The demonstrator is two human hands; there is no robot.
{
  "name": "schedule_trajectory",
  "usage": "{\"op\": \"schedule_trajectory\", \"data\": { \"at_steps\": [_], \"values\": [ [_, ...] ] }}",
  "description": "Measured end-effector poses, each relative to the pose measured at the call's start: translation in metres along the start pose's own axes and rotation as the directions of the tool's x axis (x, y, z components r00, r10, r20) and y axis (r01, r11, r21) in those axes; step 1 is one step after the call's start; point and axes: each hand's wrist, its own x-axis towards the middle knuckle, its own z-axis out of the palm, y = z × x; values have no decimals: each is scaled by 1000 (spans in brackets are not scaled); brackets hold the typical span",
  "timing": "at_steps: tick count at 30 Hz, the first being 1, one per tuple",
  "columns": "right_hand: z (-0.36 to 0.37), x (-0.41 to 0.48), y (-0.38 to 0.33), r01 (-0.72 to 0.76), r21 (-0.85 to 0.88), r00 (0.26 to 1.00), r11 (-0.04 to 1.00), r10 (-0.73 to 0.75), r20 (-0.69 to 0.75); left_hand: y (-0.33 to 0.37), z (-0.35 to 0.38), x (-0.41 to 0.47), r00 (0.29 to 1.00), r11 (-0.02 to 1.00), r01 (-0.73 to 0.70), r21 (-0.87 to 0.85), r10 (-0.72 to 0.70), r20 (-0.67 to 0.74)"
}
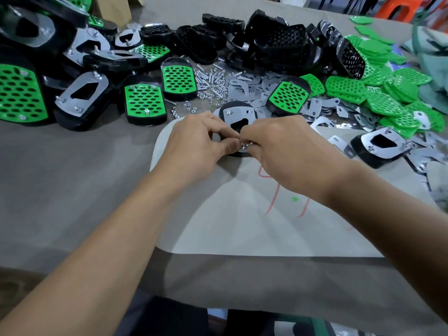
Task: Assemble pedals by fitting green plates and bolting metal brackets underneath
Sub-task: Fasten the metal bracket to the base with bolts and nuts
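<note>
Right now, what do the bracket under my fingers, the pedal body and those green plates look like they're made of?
Bracket: likely stamped sheet metal, bare silver, bright reflections. Pedal body: probably moulded black plastic or rubber, matte; can't tell which. Green plates: looks like moulded plastic, uniform glossy green with perforations.

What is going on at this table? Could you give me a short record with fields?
Work piece: upturned black pedal with metal bracket on top
Left hand: grips the pedal's near end
Right hand: pinches a silver fastener at the bracket
Supplies: loose nuts and bolts, green plates right
Left pile: assembled pedals
</note>
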Motion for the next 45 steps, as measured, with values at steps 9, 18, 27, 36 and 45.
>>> {"op": "schedule_trajectory", "data": {
  "at_steps": [9, 18, 27, 36, 45],
  "values": [
    [-9, 16, -3, 134, -252, 984, 958, -99, 148, 0, 1, 0, 1000, 999, 2, 36, -2, -1],
    [-10, 11, 1, 4, -24, 1000, 1000, -4, 23, 3, -2, -1, 1000, 1000, 13, -10, -13, 8],
    [-11, 19, 0, 70, -124, 995, 990, -61, 76, 3, 0, -1, 1000, 1000, 4, 24, -4, 14],
    [-7, 5, 8, -9, 112, 999, 994, 13, -39, 0, 1, 0, 1000, 999, 21, -27, -21, 3],
    [1, 9, -3, 85, -83, 996, 993, -84, 15, -1, 2, 1, 1000, 1000, -14, 6, 14, -8]
  ]
}}
